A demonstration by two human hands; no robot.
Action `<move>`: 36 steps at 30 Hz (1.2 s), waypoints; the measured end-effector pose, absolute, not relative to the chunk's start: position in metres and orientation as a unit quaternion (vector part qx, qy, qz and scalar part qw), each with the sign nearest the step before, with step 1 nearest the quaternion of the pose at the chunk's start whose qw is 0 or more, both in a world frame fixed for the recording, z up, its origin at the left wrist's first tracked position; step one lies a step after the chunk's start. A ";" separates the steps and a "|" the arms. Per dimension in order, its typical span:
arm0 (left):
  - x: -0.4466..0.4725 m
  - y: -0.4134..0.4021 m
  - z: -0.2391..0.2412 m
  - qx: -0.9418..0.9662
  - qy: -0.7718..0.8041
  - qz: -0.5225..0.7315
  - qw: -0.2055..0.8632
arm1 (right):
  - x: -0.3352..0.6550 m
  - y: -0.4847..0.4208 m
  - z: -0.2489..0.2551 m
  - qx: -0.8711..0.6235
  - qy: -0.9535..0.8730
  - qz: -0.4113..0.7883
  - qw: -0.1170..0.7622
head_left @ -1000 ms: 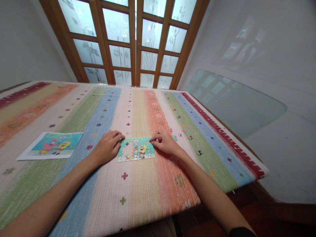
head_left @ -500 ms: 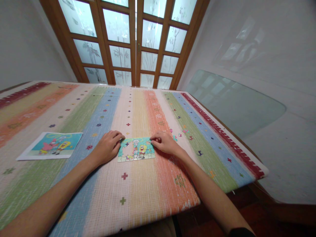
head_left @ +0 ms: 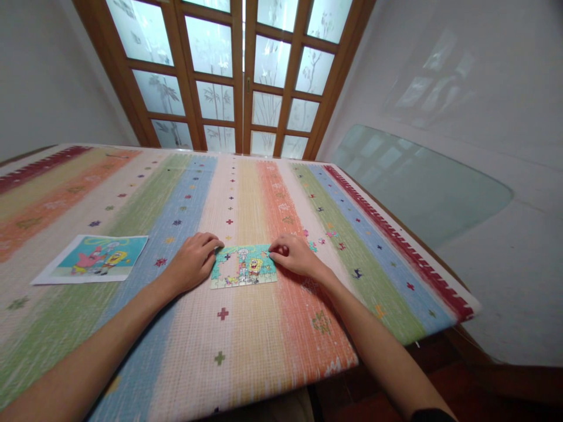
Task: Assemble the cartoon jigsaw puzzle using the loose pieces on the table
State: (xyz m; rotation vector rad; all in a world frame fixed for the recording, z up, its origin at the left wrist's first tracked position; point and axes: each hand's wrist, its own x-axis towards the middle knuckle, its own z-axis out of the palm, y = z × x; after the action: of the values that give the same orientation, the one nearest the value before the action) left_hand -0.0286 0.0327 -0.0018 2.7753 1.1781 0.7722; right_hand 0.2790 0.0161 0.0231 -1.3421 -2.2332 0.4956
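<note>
Left hand [head_left: 196, 258] curls at the upper-left corner of the jigsaw puzzle [head_left: 244, 268], right hand [head_left: 292, 253] at its upper right; whether either pinches anything, I cannot tell. Flat on the tabletop [head_left: 250, 334], the turquoise puzzle shows a yellow cartoon figure [head_left: 254, 266] beside a gap.

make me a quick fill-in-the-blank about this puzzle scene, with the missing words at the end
1. The printed picture lies to the ____ of the jigsaw puzzle.
2. Of the left hand and the right hand, the one nearer the loose pieces is the ____ hand.
3. The tablecloth is patterned with broad coloured ____.
4. The doors have brown frames around panes decorated with ____ designs.

Missing words: left; right; stripes; plant
</note>
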 end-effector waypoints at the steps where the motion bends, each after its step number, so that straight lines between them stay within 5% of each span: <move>1: -0.029 0.033 -0.002 0.892 0.378 0.248 0.015 | 0.279 0.016 0.023 -0.488 -0.818 0.183 0.242; 36: -0.029 0.034 -0.002 0.891 0.382 0.244 0.023 | 0.264 0.015 0.011 -0.502 -0.800 0.162 0.286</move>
State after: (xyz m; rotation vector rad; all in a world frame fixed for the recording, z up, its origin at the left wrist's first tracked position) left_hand -0.0286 0.0335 -0.0022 2.7597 1.1834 0.7554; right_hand 0.2642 0.0148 0.0114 -1.3435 -2.1387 0.4329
